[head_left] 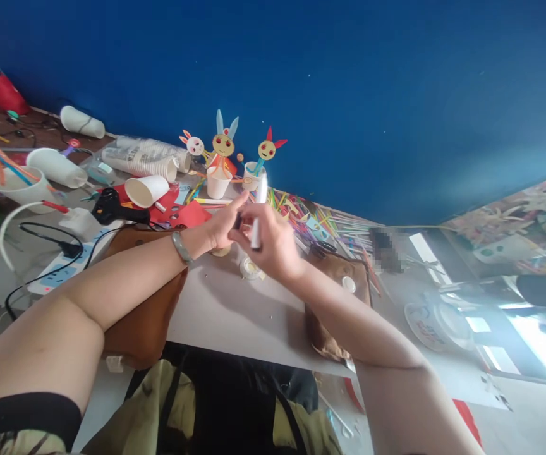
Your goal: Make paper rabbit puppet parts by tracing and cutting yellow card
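Note:
My right hand (277, 243) is closed round a white marker pen (261, 196), which stands nearly upright between thumb and fingers. Close against it is my left hand (225, 224), with the thumb raised and the other fingers partly hidden. A small dark thing (237, 221) shows between the two hands; its kind is unclear. Below them on the table lies a roll of tape (251, 268). Just behind stand two paper cups (218, 183) bearing paper rabbit-like figures (224, 145) with long ears.
A brown cushion (143, 297) lies under my left forearm, and a brown pouch (339, 303) near my right. At left are a power strip (64, 268), a black glue gun (116, 207) and stacked paper cups (140, 165). Colourful strips (296, 215) spread along the blue wall (349, 95).

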`<state>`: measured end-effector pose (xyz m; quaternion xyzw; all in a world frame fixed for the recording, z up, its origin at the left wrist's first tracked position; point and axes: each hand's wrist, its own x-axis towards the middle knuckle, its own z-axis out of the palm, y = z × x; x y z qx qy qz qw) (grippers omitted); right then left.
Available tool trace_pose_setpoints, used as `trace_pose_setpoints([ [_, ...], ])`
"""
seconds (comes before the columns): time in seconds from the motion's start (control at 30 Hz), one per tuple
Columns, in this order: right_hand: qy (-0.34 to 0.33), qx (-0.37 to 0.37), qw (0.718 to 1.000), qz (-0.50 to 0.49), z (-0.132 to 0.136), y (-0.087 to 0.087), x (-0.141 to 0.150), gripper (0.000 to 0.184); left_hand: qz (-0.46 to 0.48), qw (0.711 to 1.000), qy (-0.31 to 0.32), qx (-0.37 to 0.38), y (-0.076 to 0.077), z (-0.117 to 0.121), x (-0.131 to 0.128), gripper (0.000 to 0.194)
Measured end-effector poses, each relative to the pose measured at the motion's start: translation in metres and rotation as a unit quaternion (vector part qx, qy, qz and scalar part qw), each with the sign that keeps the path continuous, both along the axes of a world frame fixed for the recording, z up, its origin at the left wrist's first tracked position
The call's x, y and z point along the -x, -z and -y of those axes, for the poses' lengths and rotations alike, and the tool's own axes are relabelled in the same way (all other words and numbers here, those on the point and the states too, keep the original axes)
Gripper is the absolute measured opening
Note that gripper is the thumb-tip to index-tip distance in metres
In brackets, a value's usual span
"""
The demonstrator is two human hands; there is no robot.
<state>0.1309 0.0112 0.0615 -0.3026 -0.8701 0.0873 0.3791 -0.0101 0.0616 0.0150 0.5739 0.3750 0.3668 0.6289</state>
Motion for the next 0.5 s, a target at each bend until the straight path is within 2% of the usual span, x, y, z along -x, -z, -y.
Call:
trace_pose_setpoints([
  [0.1, 0.063, -0.011, 0.998, 0.025, -0.012, 0.005, -0.029, 0.025, 0.112, 0.984, 0.058, 0.124, -0.004, 0.003, -0.002, 0.066],
  [0.2, 0.065, -0.018, 0.996, 0.052, -0.013, 0.017, -0.043, 0.022, 0.173, 0.956, 0.112, 0.209, -0.005, 0.007, -0.002, 0.062],
  [0.33, 0.043, 0.002, 0.998, 0.044, -0.009, 0.027, -0.051, 0.021, 0.165, 0.950, 0.133, 0.229, -0.003, 0.010, -0.004, 0.053],
  [0.43, 0.046, 0.013, 0.999, 0.016, -0.003, 0.028, -0.058, 0.027, 0.133, 0.957, 0.112, 0.233, -0.001, 0.010, -0.006, 0.054],
  [0.5, 0.061, 0.013, 0.998, -0.020, 0.005, 0.030, -0.064, 0.025, 0.093, 0.969, 0.090, 0.211, -0.001, 0.011, -0.006, 0.050],
])
